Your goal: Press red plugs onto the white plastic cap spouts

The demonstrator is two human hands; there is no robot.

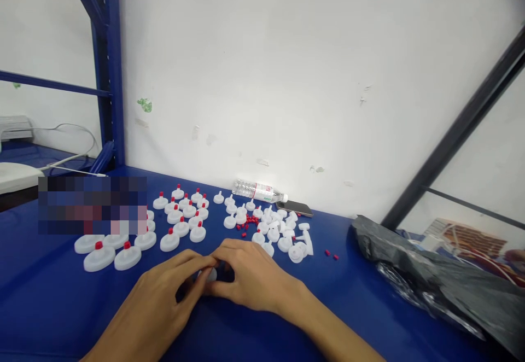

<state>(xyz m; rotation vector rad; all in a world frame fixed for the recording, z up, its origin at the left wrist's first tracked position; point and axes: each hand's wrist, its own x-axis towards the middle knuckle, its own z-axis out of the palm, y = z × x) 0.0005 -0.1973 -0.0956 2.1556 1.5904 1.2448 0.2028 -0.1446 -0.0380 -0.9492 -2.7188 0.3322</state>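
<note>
Near the front of the blue table, my left hand (162,291) and my right hand (256,274) meet at the fingertips. Between them is a white round nozzle cap (212,275), mostly covered by fingers. My left thumb and forefinger pinch it on one side; the right thumb and fingers close around it on the other. Whether a red tip is on it is hidden. Left of and beyond my hands stand several white nozzle caps with red tips (169,240). Past my right hand lie several white nozzle caps without tips (274,234) and a scatter of small red tips (251,220).
A clear plastic bottle (258,191) lies against the wall beside a dark phone (295,207). Grey plastic sheeting (430,263) covers the table's right side. A blue metal post (115,66) rises at the back left, near a blurred-out patch (92,203).
</note>
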